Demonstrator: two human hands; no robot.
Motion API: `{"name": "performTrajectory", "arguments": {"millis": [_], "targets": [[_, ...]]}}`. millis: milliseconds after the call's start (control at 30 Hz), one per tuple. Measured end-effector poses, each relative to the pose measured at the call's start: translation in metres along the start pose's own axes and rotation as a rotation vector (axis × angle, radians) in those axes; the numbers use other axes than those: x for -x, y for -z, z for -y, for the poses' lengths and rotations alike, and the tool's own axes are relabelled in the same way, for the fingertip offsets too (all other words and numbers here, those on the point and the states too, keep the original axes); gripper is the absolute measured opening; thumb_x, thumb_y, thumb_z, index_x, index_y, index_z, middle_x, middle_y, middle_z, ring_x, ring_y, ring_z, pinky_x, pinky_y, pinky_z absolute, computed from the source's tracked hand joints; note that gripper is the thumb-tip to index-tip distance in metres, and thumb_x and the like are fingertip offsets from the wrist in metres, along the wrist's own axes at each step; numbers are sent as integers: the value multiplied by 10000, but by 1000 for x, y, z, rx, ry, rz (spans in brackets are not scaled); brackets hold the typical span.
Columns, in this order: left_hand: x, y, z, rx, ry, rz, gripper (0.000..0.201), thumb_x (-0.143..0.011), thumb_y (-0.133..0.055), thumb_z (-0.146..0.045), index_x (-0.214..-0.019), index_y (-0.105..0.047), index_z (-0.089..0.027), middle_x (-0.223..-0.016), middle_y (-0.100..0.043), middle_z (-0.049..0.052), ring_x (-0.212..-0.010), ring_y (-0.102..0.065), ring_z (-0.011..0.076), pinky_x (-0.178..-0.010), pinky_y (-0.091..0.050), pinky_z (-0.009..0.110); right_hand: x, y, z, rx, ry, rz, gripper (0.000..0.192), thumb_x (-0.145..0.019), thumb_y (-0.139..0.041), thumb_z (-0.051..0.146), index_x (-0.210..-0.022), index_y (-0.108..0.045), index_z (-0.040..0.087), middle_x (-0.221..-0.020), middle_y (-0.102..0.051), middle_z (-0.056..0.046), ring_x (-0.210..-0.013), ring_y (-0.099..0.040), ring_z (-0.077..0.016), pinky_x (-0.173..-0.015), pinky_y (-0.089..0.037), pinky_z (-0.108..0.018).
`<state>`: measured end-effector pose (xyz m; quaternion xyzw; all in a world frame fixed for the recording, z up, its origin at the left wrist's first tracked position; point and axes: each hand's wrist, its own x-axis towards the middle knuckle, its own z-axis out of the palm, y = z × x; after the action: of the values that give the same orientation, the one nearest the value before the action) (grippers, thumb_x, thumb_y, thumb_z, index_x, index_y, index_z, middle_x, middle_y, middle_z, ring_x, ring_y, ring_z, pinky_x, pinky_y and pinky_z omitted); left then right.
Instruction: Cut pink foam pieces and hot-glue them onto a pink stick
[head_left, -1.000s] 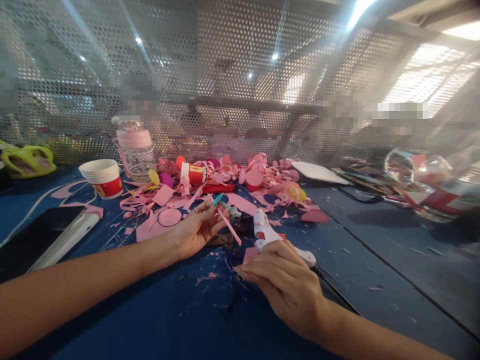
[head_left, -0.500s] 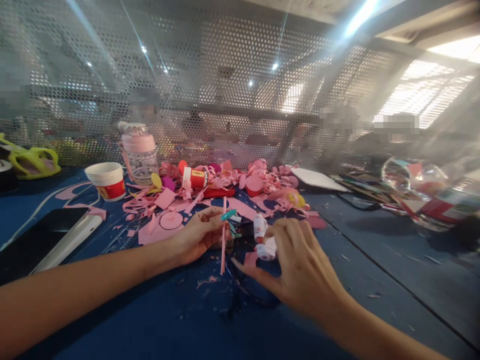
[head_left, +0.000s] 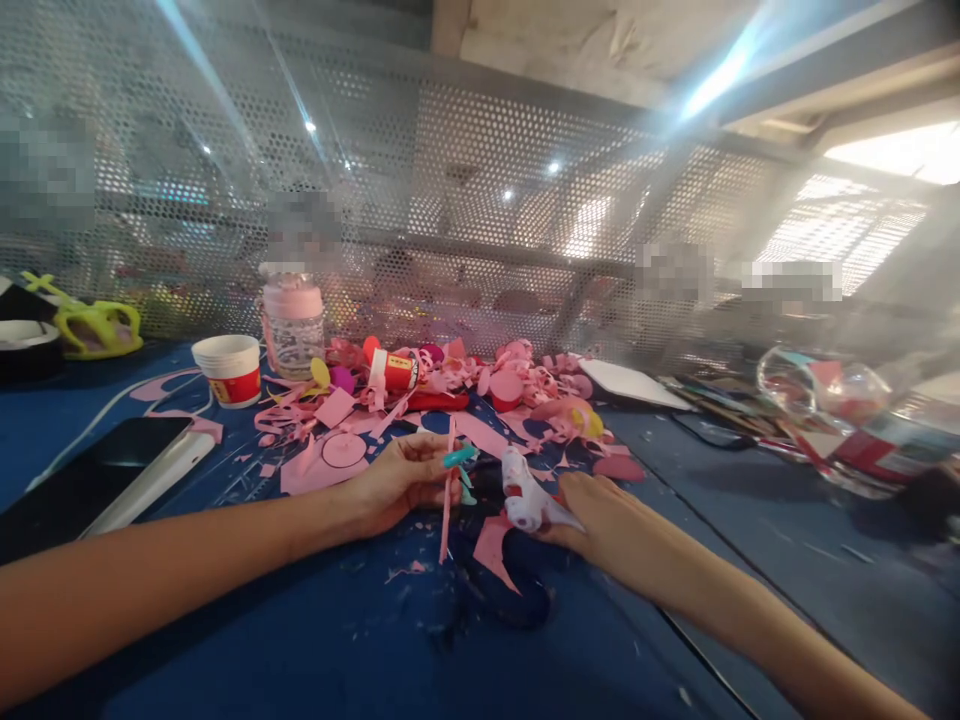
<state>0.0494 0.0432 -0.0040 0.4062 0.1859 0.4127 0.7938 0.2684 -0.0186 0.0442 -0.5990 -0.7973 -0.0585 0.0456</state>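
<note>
My left hand is closed in a pinch on a narrow pink paper strip, which stands nearly upright. At the thumb tip is a glossy teal piece; I cannot tell whether it is a nail. My right hand is closed round the back of a white glue gun, whose grip is partly hidden by the fingers. Between the hands, a curved pink paper scrap lies on the dark blue table. A dark object behind the glue gun is hard to make out.
Pink paper scraps lie heaped behind my hands, with a tipped red-and-white paper cup. To the left are a phone, stacked paper cups and a bottle. Clear plastic containers stand right. Perforated metal screens rise behind.
My right hand has closed on the glue gun and turned it, with the wrist lower. The curved pink scrap shows more fully. My left hand still pinches the strip. The view has tilted up slightly.
</note>
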Motion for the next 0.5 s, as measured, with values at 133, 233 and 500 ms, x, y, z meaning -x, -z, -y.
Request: {"name": "performTrajectory", "arguments": {"millis": [133,233,500], "targets": [[1,-1,1,-5,-21,-15,280,-510,-784,-169,-756,-654,-134,-609,-647,0,-505,-597,102,-545,-536,249,-4,5,-18,-60,23,35,201,-629,-663,283,-606,-486,190,-606,-593,-8,-531,-543,-164,-430,-347,-237],[1,-1,2,-7,-33,-24,276,-513,-780,-158,-754,-648,-140,-621,-643,-5,-505,-594,105,-536,-533,256,-7,11,-29,-98,11,160,189,-612,-662,239,-617,-480,189,-610,-582,13,-560,-533,-148,-447,-345,-222],[0,-1,0,-11,-24,-30,296,-531,-776,-195,-787,-646,-121,-579,-605,-11,-486,-572,84,-510,-529,212,-13,18,-57,-76,-16,181,205,-505,-693,177,-585,-505,181,-583,-551,35,-539,-486,-119,-476,-303,-209]]}}
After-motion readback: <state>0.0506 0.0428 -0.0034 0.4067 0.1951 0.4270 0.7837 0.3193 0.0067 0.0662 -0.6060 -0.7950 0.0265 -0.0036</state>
